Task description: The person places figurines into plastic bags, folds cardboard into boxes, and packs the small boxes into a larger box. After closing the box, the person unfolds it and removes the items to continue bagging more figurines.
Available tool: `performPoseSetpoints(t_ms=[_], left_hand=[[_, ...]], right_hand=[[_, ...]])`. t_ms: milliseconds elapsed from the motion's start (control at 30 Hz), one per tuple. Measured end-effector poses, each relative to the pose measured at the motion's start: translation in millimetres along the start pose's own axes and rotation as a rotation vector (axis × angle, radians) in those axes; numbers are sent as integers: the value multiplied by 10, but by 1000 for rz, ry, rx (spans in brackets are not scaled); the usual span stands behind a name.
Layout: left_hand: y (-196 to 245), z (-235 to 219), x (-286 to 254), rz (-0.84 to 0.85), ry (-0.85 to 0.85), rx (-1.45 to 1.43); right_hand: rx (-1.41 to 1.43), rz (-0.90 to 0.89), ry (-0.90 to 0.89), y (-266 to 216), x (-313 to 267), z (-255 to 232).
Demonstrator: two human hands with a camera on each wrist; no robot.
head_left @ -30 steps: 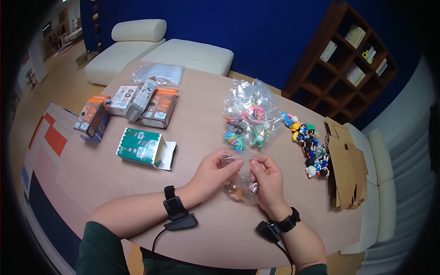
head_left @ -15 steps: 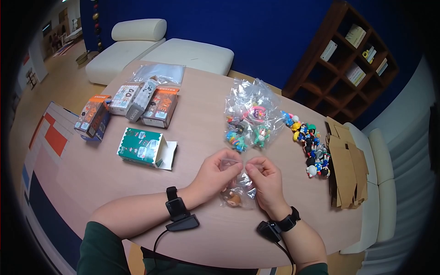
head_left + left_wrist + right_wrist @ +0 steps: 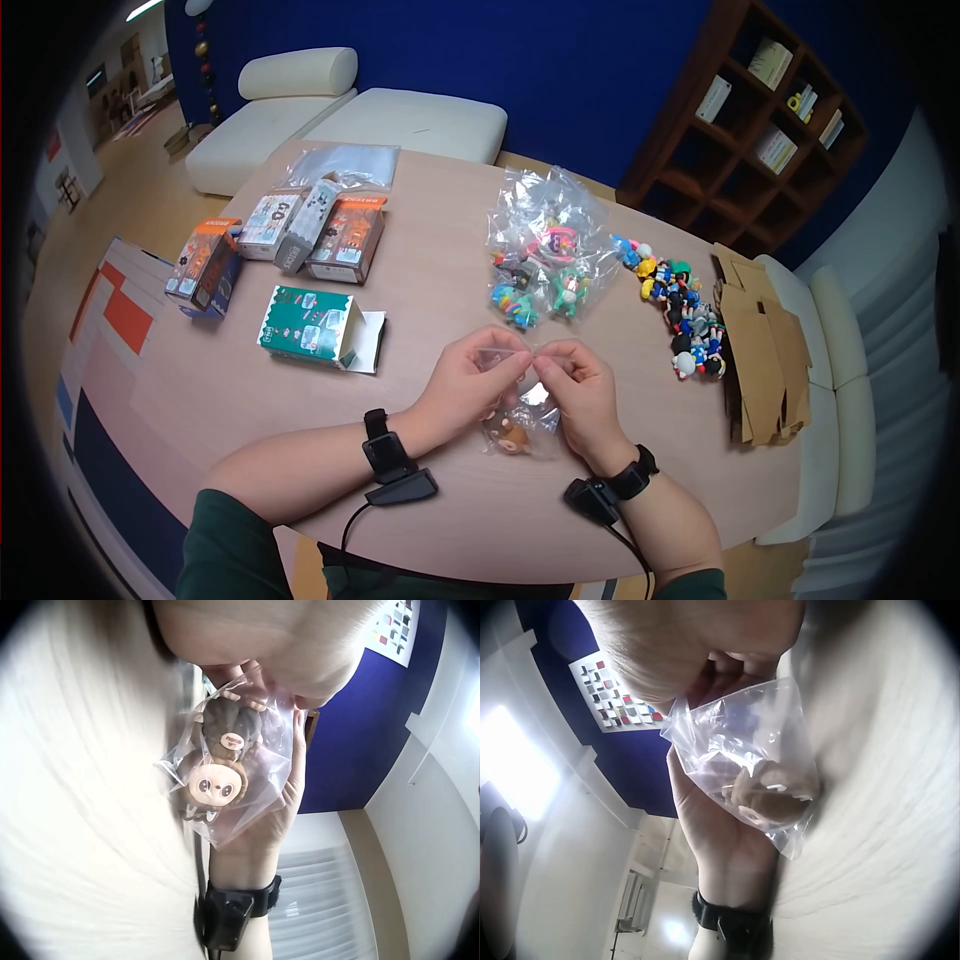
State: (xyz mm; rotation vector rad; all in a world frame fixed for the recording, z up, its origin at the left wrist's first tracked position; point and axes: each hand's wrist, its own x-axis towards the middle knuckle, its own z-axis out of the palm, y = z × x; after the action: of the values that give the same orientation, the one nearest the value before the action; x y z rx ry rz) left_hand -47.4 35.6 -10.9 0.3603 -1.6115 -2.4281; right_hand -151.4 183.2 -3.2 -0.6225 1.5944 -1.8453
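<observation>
A small clear plastic bag (image 3: 266, 776) hangs between both hands, low over the table. Inside it is a brown toy figure (image 3: 214, 786) with a pale round face and a darker brown part above. My left hand (image 3: 472, 378) pinches the bag's upper edge between thumb and fingers. Close beside it, my right hand (image 3: 583, 398) pinches the same edge, the two thumbs nearly meeting. Just beyond the hands lie clear bags (image 3: 550, 215) with colourful figures in them. The right wrist view shows the figure's brown back through the crinkled plastic.
To the left stand a green box (image 3: 308, 325) with its flap out and several printed boxes (image 3: 345, 240). Flat clear bags (image 3: 345, 165) lie at the far left corner. On the right are a row of small figures (image 3: 690, 320) and flattened cardboard (image 3: 765, 345) at the table (image 3: 640, 510) edge.
Both hands have come closer together along the bag's top edge, the right one shifting leftward. The bagged figure has swung slightly. The head view has tilted a little.
</observation>
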Motion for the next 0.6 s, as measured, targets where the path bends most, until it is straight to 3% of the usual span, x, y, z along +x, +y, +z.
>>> performPoseSetpoints(t_ms=[367, 433, 600], left_hand=[[-47, 6, 8, 27, -4, 25], [-82, -8, 15, 43, -15, 54], [-85, -2, 21, 77, 22, 12]], right_hand=[[59, -7, -27, 47, 1, -7], [-25, -82, -76, 88, 16, -43], [100, -33, -103, 49, 3, -3]])
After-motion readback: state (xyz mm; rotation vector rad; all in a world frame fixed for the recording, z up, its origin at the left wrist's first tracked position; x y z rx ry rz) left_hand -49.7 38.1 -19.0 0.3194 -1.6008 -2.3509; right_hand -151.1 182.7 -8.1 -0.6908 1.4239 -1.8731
